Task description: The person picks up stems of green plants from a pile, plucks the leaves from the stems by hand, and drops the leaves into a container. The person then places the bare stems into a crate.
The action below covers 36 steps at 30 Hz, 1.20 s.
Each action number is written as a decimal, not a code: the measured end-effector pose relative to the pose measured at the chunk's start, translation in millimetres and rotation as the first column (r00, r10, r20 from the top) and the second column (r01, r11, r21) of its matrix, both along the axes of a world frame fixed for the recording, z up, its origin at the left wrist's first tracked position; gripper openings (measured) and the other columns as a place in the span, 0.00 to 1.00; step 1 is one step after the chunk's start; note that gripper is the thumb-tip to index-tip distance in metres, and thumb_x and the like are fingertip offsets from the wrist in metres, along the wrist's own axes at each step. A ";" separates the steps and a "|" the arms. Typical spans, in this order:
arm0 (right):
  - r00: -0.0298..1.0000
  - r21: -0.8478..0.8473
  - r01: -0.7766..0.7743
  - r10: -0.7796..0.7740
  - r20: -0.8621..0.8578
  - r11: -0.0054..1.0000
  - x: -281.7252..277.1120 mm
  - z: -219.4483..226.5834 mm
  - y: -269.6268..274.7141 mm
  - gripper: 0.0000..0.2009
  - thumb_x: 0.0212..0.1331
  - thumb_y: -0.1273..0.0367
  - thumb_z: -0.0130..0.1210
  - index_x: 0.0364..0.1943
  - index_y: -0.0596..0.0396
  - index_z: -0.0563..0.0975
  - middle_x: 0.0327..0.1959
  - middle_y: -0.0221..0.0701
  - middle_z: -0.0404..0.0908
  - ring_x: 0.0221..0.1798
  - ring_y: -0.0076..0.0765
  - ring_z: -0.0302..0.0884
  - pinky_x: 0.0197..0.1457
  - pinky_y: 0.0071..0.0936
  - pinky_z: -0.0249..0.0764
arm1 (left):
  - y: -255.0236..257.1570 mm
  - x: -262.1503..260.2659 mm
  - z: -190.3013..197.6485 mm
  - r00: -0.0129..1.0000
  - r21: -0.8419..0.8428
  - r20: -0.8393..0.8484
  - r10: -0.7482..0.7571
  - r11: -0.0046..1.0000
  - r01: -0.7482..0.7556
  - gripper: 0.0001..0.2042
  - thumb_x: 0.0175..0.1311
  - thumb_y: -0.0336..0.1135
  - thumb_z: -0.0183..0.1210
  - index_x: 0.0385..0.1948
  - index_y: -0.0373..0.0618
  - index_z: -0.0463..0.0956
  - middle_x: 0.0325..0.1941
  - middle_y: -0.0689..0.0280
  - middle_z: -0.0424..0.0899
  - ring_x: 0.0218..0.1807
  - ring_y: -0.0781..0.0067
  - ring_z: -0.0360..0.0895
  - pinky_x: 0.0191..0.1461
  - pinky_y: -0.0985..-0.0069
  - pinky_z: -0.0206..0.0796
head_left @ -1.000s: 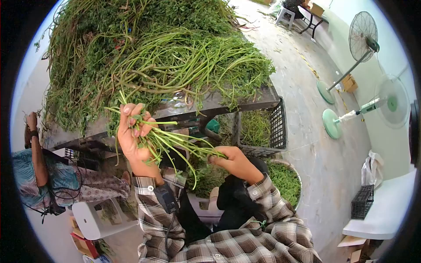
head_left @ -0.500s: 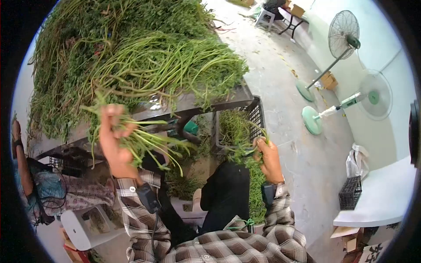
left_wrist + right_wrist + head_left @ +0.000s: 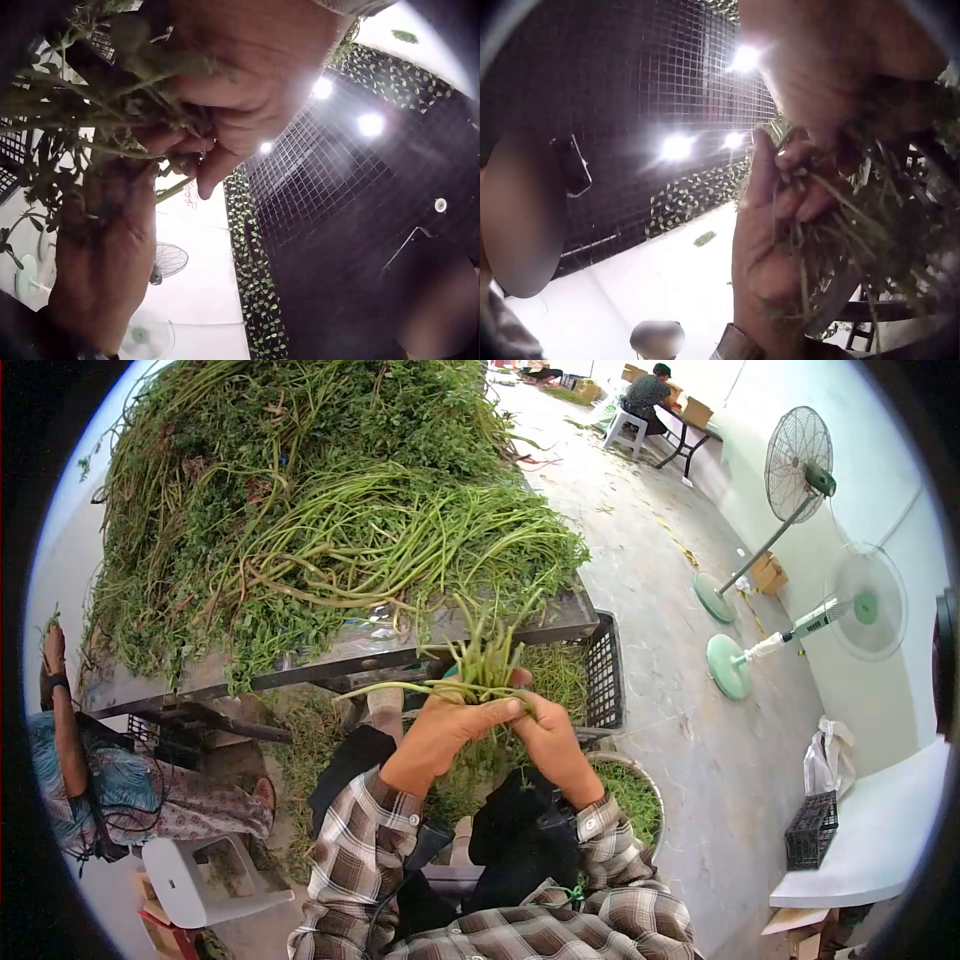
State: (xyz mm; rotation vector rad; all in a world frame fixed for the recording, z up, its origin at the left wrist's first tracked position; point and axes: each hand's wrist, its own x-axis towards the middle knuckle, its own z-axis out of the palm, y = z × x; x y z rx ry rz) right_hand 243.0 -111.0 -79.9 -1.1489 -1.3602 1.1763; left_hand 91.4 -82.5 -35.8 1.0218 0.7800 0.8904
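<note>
Left hand point(image 3: 440, 728) and right hand point(image 3: 548, 735) fingers curled tight round small bunch of thin green stems point(image 3: 487, 655). Judgement: keep cut ends level above fingers, grip even, over black plastic crate point(image 3: 604, 678).

Green all over: a bunch of pale green stalks point(image 3: 487, 650) at twelve o'clock above the hands point(image 3: 500, 725), darker leafy greens heaped on the grey counter point(image 3: 330, 658). Brown-and-white plaid sleeves point(image 3: 350, 840), a black mesh crate point(image 3: 603, 675) at three o'clock, mint-green fan bases point(image 3: 728, 667).
</note>
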 end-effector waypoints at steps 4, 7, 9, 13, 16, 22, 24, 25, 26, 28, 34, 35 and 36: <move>0.985 0.135 -0.050 0.027 0.172 0.990 -5.1 1.4 -0.2 0.03 0.56 0.75 0.49 0.33 0.59 0.73 0.31 0.37 0.75 0.34 0.39 0.72 0.40 0.31 0.68 | -1.3 -3.0 2.8 0.991 0.112 -0.131 -0.020 0.993 0.034 0.12 0.60 0.43 0.58 0.27 0.43 0.76 0.18 0.74 0.70 0.21 0.88 0.61 0.22 0.84 0.50; 0.918 0.239 -0.067 -0.033 0.395 0.969 -3.7 -8.2 0.5 0.01 0.52 0.78 0.49 0.28 0.59 0.71 0.29 0.39 0.74 0.34 0.47 0.72 0.37 0.34 0.69 | -1.2 -0.6 -9.8 0.986 0.212 -0.169 -0.009 0.976 0.045 0.13 0.62 0.42 0.56 0.24 0.41 0.74 0.17 0.73 0.69 0.21 0.86 0.61 0.22 0.82 0.50; 0.850 0.350 -0.087 -0.114 0.515 0.933 1.5 -23.6 5.0 0.02 0.50 0.79 0.48 0.27 0.58 0.70 0.29 0.40 0.73 0.34 0.52 0.71 0.36 0.36 0.68 | -4.4 2.8 -17.6 0.977 0.284 -0.212 -0.007 0.956 0.069 0.13 0.63 0.41 0.55 0.24 0.39 0.73 0.18 0.73 0.69 0.21 0.85 0.61 0.22 0.81 0.51; 0.758 0.373 0.037 -0.269 0.595 0.927 31.1 -61.2 20.3 0.02 0.49 0.75 0.48 0.28 0.57 0.71 0.25 0.44 0.70 0.32 0.59 0.67 0.33 0.39 0.67 | -7.3 0.3 -16.2 0.959 0.318 -0.283 0.011 0.944 0.083 0.15 0.65 0.41 0.52 0.23 0.40 0.73 0.18 0.73 0.68 0.22 0.84 0.62 0.23 0.79 0.53; 0.682 0.311 0.189 -0.352 0.641 0.932 75.8 -78.9 28.2 0.04 0.55 0.70 0.47 0.27 0.55 0.71 0.21 0.38 0.71 0.24 0.46 0.69 0.25 0.33 0.65 | 1.7 -22.6 19.9 0.913 0.134 -0.021 0.407 0.906 -0.401 0.14 0.65 0.44 0.51 0.24 0.44 0.72 0.21 0.73 0.70 0.22 0.85 0.63 0.24 0.83 0.53; 0.765 -0.450 0.371 -0.542 -0.349 0.812 98.3 -41.8 16.4 0.09 0.63 0.62 0.46 0.29 0.50 0.71 0.18 0.18 0.60 0.19 0.15 0.57 0.15 0.14 0.49 | 9.3 -27.2 11.8 0.964 0.124 0.081 0.254 0.957 -0.263 0.14 0.64 0.48 0.53 0.25 0.49 0.73 0.24 0.76 0.71 0.21 0.90 0.59 0.23 0.86 0.51; 0.765 -0.389 0.254 -0.430 -0.479 0.885 100.8 -36.9 16.8 0.09 0.63 0.61 0.47 0.30 0.50 0.70 0.19 0.17 0.60 0.19 0.14 0.56 0.15 0.13 0.48 | 10.3 -25.1 10.4 0.964 0.108 0.053 0.260 0.958 -0.264 0.14 0.63 0.47 0.53 0.24 0.48 0.73 0.26 0.75 0.74 0.22 0.90 0.61 0.23 0.87 0.51; 0.762 -0.395 0.260 -0.438 -0.477 0.881 99.9 -33.0 15.3 0.09 0.63 0.61 0.47 0.30 0.50 0.70 0.19 0.17 0.60 0.19 0.14 0.56 0.15 0.13 0.48 | 10.6 -25.8 10.1 0.966 0.103 0.051 0.253 0.961 -0.257 0.14 0.63 0.47 0.53 0.24 0.48 0.73 0.26 0.75 0.74 0.22 0.90 0.61 0.23 0.87 0.51; 0.758 -0.398 0.255 -0.438 -0.484 0.881 98.6 -28.1 12.8 0.09 0.63 0.61 0.47 0.30 0.49 0.70 0.19 0.17 0.60 0.19 0.14 0.56 0.15 0.12 0.48 | 10.4 -25.9 10.6 0.960 0.101 0.049 0.275 0.955 -0.278 0.14 0.63 0.47 0.53 0.24 0.48 0.73 0.27 0.75 0.75 0.22 0.90 0.61 0.23 0.87 0.52; 0.734 -0.423 0.281 -0.476 -0.483 0.862 94.2 -18.6 7.0 0.09 0.63 0.61 0.47 0.31 0.49 0.71 0.19 0.15 0.60 0.19 0.12 0.55 0.15 0.11 0.48 | 12.9 -27.0 8.2 0.957 0.079 0.082 0.278 0.955 -0.285 0.14 0.63 0.46 0.54 0.23 0.47 0.73 0.29 0.72 0.77 0.22 0.89 0.62 0.23 0.87 0.52; 0.738 -0.410 0.502 -0.624 -0.256 0.762 116.5 -25.7 -29.9 0.07 0.62 0.62 0.48 0.33 0.48 0.73 0.21 0.17 0.67 0.21 0.13 0.62 0.16 0.13 0.53 | 13.7 -32.1 8.0 0.957 0.034 0.194 0.213 0.974 -0.224 0.14 0.66 0.47 0.49 0.27 0.48 0.72 0.32 0.72 0.77 0.19 0.91 0.58 0.27 0.87 0.54; 0.738 -0.408 0.571 -0.663 -0.126 0.712 123.2 -31.7 -40.3 0.08 0.61 0.62 0.48 0.33 0.50 0.73 0.21 0.19 0.67 0.21 0.16 0.63 0.18 0.17 0.56 | 15.9 -34.3 5.7 0.953 0.032 0.191 0.234 0.969 -0.245 0.14 0.66 0.47 0.49 0.27 0.48 0.72 0.32 0.72 0.77 0.19 0.91 0.58 0.27 0.87 0.54; 0.725 -0.393 0.635 -0.689 0.007 0.665 134.8 -42.3 -54.0 0.09 0.59 0.62 0.49 0.33 0.53 0.72 0.21 0.21 0.67 0.21 0.19 0.64 0.19 0.21 0.59 | 20.2 -36.9 0.8 0.928 -0.025 0.283 0.243 0.969 -0.246 0.14 0.67 0.47 0.48 0.28 0.48 0.71 0.33 0.72 0.77 0.19 0.91 0.57 0.28 0.87 0.55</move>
